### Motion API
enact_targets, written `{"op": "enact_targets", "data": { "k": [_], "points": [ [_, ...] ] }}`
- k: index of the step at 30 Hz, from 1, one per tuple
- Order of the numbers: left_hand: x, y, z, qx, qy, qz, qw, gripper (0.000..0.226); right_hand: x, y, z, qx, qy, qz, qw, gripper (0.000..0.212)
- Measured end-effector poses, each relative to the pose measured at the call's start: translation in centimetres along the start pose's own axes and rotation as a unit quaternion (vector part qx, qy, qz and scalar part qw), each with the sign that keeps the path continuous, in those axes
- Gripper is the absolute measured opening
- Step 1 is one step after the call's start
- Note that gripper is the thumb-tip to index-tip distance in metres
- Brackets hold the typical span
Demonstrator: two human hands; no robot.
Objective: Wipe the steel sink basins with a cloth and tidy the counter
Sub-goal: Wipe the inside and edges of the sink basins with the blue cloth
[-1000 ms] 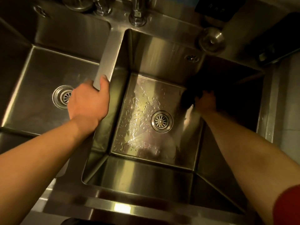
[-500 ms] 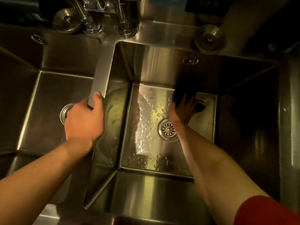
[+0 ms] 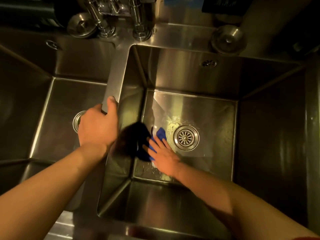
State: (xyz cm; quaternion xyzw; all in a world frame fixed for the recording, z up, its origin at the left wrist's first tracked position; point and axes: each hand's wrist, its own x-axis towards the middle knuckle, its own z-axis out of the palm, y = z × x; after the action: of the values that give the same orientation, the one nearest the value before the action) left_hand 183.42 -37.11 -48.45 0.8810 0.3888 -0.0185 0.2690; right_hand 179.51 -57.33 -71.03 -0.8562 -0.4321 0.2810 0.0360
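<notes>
A double steel sink fills the view. My right hand [image 3: 164,156] lies flat on a blue cloth [image 3: 160,135], pressing it onto the wet floor of the right basin [image 3: 204,108], just left of the round drain [image 3: 186,138]. Part of the cloth is in dark shadow against the basin's left wall. My left hand [image 3: 97,126] grips the steel divider [image 3: 115,80] between the basins, thumb on top. The left basin [image 3: 57,101] lies under that hand, its drain [image 3: 78,120] half hidden.
Tap bases [image 3: 141,30] and pipes stand on the back ledge. Two round steel plugs [image 3: 80,25] [image 3: 227,39] rest on that ledge, left and right. An overflow fitting [image 3: 207,63] sits in the right basin's back wall. The front rim [image 3: 65,227] runs along the bottom.
My right hand has swept the cloth from the far right of the right basin across its floor to the left side, past the drain. The left hand has stayed on the divider.
</notes>
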Motion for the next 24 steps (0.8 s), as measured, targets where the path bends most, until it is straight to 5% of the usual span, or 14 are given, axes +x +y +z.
{"op": "enact_targets", "data": {
  "k": [5,9,15,21,24],
  "points": [
    [-0.2,0.1,-0.1,0.001,-0.004,0.002,1.000,0.075,-5.2,2.9,2.1,-0.053,-0.072,-0.172,0.981,0.083],
    [0.0,0.1,-0.1,-0.004,0.001,0.002,1.000,0.075,-4.1,6.5,-0.2,-0.128,-0.050,-0.214,0.967,0.068],
    [0.3,0.0,0.0,-0.004,-0.002,0.000,1.000,0.074,2.5,10.0,-7.0,-0.038,0.033,0.019,0.999,0.061],
    [0.2,-0.1,0.1,-0.014,-0.009,-0.008,1.000,0.071,-1.2,16.0,-8.2,0.026,0.082,0.196,0.977,0.060],
    [0.2,-0.1,0.0,-0.012,-0.010,-0.005,1.000,0.072,-7.1,17.0,-5.7,0.099,0.134,0.310,0.936,0.059]
  ]
}}
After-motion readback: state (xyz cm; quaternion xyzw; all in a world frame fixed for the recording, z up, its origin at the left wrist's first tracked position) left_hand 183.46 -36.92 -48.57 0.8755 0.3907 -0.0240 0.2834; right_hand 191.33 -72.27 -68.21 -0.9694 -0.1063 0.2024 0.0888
